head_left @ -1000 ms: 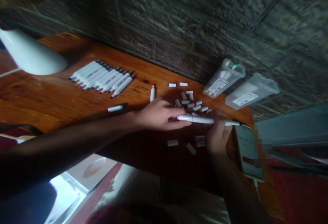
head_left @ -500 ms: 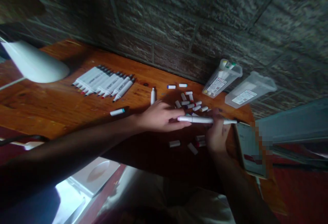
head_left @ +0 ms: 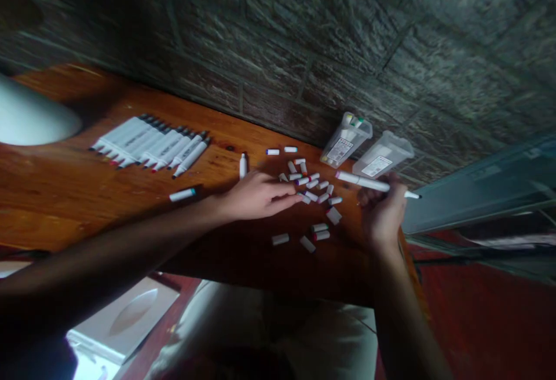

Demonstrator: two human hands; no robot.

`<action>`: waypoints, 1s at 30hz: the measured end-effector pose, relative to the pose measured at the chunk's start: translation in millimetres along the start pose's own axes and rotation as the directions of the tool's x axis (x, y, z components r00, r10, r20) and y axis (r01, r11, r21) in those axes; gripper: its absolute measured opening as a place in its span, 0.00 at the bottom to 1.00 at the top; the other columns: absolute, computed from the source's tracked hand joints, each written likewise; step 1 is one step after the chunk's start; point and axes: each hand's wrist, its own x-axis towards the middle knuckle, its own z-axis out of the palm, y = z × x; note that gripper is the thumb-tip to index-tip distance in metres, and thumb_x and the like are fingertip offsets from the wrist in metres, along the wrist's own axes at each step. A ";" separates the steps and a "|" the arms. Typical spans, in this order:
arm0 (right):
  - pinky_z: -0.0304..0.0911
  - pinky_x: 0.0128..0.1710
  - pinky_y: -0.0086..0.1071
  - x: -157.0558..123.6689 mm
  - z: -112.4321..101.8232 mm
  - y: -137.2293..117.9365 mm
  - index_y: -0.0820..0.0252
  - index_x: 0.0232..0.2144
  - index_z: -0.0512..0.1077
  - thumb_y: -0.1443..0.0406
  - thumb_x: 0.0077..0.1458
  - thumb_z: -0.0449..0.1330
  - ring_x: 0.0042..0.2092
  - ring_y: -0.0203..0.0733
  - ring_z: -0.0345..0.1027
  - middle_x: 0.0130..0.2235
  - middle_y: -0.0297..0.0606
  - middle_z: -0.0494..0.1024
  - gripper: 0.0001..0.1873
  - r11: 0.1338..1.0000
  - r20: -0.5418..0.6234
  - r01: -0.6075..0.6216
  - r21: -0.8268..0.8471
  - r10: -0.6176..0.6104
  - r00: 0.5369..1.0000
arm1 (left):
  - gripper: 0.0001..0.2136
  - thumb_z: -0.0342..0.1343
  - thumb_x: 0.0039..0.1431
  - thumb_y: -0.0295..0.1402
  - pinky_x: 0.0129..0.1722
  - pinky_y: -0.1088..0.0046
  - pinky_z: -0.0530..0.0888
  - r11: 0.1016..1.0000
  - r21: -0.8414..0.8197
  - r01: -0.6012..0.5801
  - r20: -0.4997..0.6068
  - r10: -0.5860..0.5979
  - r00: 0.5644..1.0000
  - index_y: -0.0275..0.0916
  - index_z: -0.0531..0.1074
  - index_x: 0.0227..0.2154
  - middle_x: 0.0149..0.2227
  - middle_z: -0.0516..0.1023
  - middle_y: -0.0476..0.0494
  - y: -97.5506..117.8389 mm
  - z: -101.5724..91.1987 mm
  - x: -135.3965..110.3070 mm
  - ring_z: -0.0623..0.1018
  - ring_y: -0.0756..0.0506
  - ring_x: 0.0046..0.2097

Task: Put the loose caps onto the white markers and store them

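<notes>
Head view: we grip a white marker (head_left: 362,181) in our right hand (head_left: 384,215), just right of the scattered marker caps (head_left: 312,183), its pink end toward them and its dark nib pointing away. Our left hand (head_left: 256,194) is at the caps' left edge, fingers extended beside a teal-ended cap (head_left: 305,198); we cannot tell whether it pinches that cap. Behind the caps and to their right, two clear plastic cases (head_left: 340,148) are near the stone-block wall (head_left: 273,67). Well left of the caps, we see a row of white markers (head_left: 150,142) lying side by side on the wooden table (head_left: 95,194).
</notes>
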 end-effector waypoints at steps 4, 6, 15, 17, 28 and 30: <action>0.50 0.18 0.28 -3.7 -25.5 -15.0 0.57 0.21 0.64 0.47 0.57 0.56 0.18 0.32 0.53 0.16 0.26 0.59 0.22 0.981 0.182 -0.050 -0.185 0.084 0.980 | 0.12 0.52 0.66 0.40 0.28 0.75 0.66 0.998 -0.028 -0.055 0.057 0.056 0.997 0.42 0.78 0.34 0.26 0.79 0.51 9.5 9.8 -4.0 0.75 0.50 0.26; 0.49 0.17 0.27 -7.7 -31.2 -18.9 0.59 0.24 0.68 0.47 0.57 0.56 0.18 0.31 0.52 0.15 0.25 0.59 0.22 0.985 0.189 -0.091 -0.145 0.117 0.975 | 0.11 0.53 0.66 0.39 0.34 0.75 0.70 0.988 -0.096 -0.121 0.109 0.132 0.985 0.42 0.78 0.37 0.30 0.80 0.49 17.5 13.0 -3.9 0.78 0.49 0.33; 0.42 0.15 0.24 -1.3 16.1 -20.6 0.59 0.22 0.67 0.49 0.55 0.59 0.16 0.27 0.41 0.14 0.22 0.53 0.22 0.973 0.209 -0.162 0.163 0.126 0.970 | 0.11 0.58 0.63 0.38 0.52 0.68 0.67 0.968 -0.108 -0.228 0.202 0.246 0.948 0.41 0.73 0.46 0.45 0.78 0.46 51.5 16.0 -3.3 0.73 0.43 0.52; 0.41 0.16 0.25 3.1 27.9 -17.8 0.59 0.21 0.67 0.47 0.55 0.59 0.17 0.28 0.42 0.16 0.23 0.56 0.23 0.985 0.201 -0.129 0.116 0.103 0.974 | 0.09 0.58 0.62 0.38 0.49 0.69 0.68 0.974 -0.085 -0.212 0.205 0.225 0.952 0.43 0.73 0.44 0.44 0.78 0.47 51.6 17.8 -3.9 0.74 0.44 0.50; 0.51 0.22 0.30 17.3 33.2 19.8 0.57 0.13 0.60 0.44 0.58 0.54 0.19 0.33 0.53 0.15 0.28 0.59 0.31 0.993 0.241 0.038 -0.110 -0.011 0.971 | 0.08 0.56 0.64 0.38 0.45 0.67 0.69 0.978 0.006 -0.207 0.187 0.202 0.961 0.40 0.75 0.33 0.34 0.80 0.48 34.0 28.6 -7.4 0.76 0.45 0.40; 0.51 0.21 0.29 15.1 27.7 22.6 0.57 0.14 0.60 0.43 0.57 0.54 0.18 0.32 0.53 0.15 0.27 0.58 0.30 0.995 0.215 -0.018 -0.101 0.040 0.976 | 0.08 0.55 0.65 0.37 0.50 0.65 0.69 0.985 0.004 -0.172 0.154 0.170 0.973 0.39 0.75 0.35 0.36 0.80 0.46 29.5 26.6 -8.5 0.77 0.43 0.43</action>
